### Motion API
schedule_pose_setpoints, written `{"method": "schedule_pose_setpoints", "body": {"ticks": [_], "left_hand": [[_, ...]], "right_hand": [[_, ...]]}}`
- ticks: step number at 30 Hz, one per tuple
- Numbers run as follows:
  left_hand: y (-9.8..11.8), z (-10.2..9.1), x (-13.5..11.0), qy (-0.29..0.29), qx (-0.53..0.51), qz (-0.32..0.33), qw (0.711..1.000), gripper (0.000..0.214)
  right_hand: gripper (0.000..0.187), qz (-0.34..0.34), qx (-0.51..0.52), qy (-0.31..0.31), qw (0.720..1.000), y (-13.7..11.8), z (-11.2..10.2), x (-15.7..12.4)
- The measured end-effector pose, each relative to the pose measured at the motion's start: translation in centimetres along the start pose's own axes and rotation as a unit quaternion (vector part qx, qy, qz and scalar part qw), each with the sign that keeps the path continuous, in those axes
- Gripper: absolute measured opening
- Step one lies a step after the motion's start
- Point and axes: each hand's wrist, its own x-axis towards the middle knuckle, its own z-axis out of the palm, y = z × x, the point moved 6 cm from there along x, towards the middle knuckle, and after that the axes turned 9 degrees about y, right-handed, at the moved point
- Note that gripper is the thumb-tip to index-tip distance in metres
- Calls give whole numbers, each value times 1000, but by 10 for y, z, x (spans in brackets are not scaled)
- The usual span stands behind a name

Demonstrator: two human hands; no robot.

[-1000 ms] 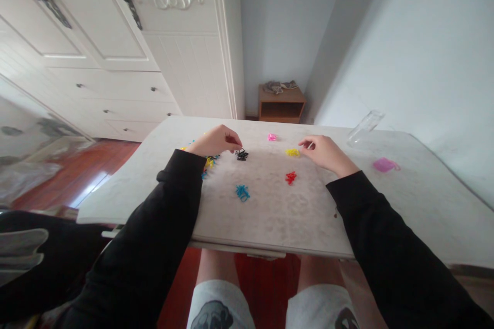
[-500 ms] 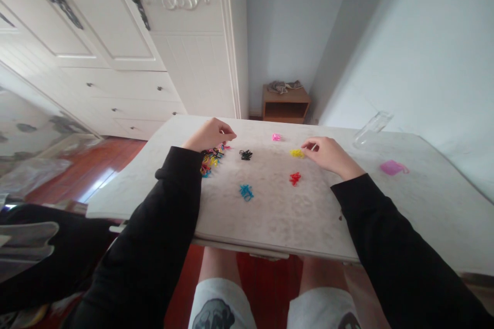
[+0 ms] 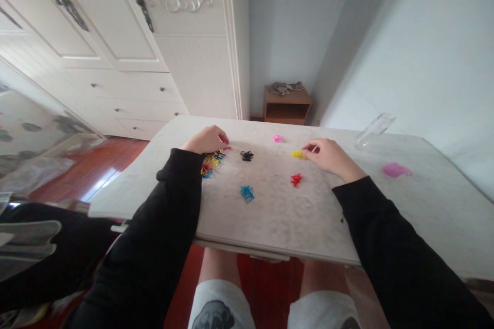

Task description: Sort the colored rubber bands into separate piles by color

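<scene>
Left grip [image 3: 206,140], fingers bent, is sitting at mixed bands [image 3: 211,163]; right grip [image 3: 328,156], likewise bent, is sitting at yellow bands [image 3: 297,154]; any hold being unclear. Black bands [image 3: 247,156] are lying between, on the tabletop [image 3: 270,221].

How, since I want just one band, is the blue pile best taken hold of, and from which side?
Probably pinch an outer loop of the blue pile, coming from the near side of the table. It looks loosely heaped, with thin loops sticking out; the black pile lies beyond it and the red pile to its right, so the near side seems easiest.
</scene>
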Motion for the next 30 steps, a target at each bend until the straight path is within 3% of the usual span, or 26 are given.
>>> {"method": "schedule_pose_setpoints", "body": {"ticks": [5,9,16,21,26,30], "left_hand": [[1,-1,-1,6,-7,-31,999,16],[-1,-2,1,48,-12,-36,998,10],[-5,8,0,61,-58,-51,995,27],[-1,0,3,121,-121,-33,985,27],[32,10,3,89,-374,43,922,27],[75,21,-10,63,-425,135,893,33]], "right_hand": [[12,-9,1,2,1000,2,3,1],[12,-11,3,0,1000,2,4,1],[12,-6,1,-4,1000,-1,3,0],[13,-8,3,3,1000,-1,3,0],[14,-33,45,35,998,-15,-5,0],[15,-86,139,42,986,-42,-8,-5]]}}
